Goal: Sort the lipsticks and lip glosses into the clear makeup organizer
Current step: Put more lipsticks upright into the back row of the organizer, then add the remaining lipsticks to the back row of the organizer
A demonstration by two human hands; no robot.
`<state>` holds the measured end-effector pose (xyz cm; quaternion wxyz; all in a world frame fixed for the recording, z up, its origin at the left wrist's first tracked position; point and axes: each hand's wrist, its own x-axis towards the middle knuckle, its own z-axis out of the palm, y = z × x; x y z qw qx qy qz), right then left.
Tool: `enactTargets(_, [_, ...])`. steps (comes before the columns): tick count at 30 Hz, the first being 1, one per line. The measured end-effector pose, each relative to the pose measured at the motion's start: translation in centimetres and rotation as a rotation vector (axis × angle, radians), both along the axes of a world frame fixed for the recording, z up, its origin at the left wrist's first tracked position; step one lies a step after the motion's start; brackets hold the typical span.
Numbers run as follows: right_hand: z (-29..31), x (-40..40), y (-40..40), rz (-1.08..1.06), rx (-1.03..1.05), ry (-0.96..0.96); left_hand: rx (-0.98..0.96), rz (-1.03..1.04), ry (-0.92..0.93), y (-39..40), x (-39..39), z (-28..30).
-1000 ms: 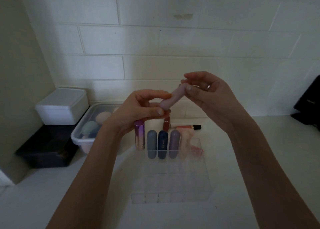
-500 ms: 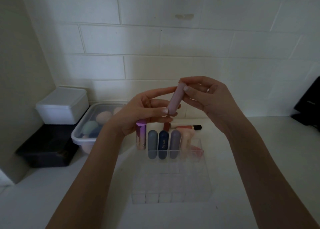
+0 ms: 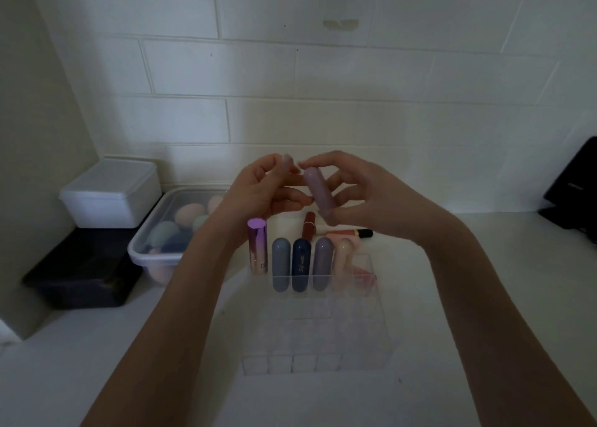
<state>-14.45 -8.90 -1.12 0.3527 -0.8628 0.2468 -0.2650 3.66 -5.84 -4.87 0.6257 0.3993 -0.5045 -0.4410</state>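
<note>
The white countertop (image 3: 484, 281) carries the clear plastic makeup organizer with many small square cells (image 3: 365, 265), and its far row already holds a grey capsule-shaped lipstick (image 3: 280, 262), a dark blue one (image 3: 301, 262), a lilac one (image 3: 323, 260) and a pale peach one (image 3: 343, 258), all upright. Above it, the right hand (image 3: 361, 194) pinches the pale mauve rounded lipstick tube (image 3: 318, 194) between thumb and fingertips; the left hand (image 3: 258, 194) has its fingers loosely curled beside the tube, and whether it touches it cannot be told. The tube's long axis is almost vertical, its top leaning a little to the left. To place it well, the person should probably straighten it over a free cell, then lower it slowly without knocking its neighbours.
</note>
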Motion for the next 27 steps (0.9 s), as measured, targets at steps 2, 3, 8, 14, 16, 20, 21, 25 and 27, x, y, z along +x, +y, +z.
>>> enactTargets(2, [0.6, -1.3, -0.5, -0.05, 0.068, 0.048, 0.036, -0.019, -0.007, 0.0, -0.2, 0.1])
enactTargets(3, [0.9, -2.2, -0.7, -0.079, 0.065, 0.084, 0.046, -0.027, -0.027, 0.0, -0.3, 0.1])
enactTargets(8, [1.8, -4.1, -0.9, -0.116, -0.004, 0.246, 0.095, 0.004, -0.126, 0.0, -0.7, -0.2])
enactTargets(14, [0.3, -2.0, -0.7, -0.043, -0.032, 0.603, 0.106, 0.055, -0.131, -0.4, 0.0, -0.5])
enactTargets(16, [0.4, -2.2, -0.6, -0.051, 0.003, 0.727, 0.112, 0.089, -0.161, -0.6, 0.2, -0.9])
enactTargets(20, [0.4, -3.6, -1.8, -0.133, 0.132, 0.587, 0.15, 0.113, -0.232, -1.1, 0.0, -1.4])
enactTargets(21, [-0.3, -3.8, -2.8, -0.215, 0.132, 0.457, 0.162, 0.108, -0.24, -1.2, 0.0, -1.6])
enactTargets(25, [-6.2, -3.4, -7.2, -0.497, -0.057, 0.111, 0.181, 0.134, -0.369, -2.1, 0.0, -2.6])
enactTargets(27, [-9.5, -3.0, -8.2, -0.473, -0.036, 0.174, 0.189, 0.142, -0.485, -2.5, 0.0, -3.3])
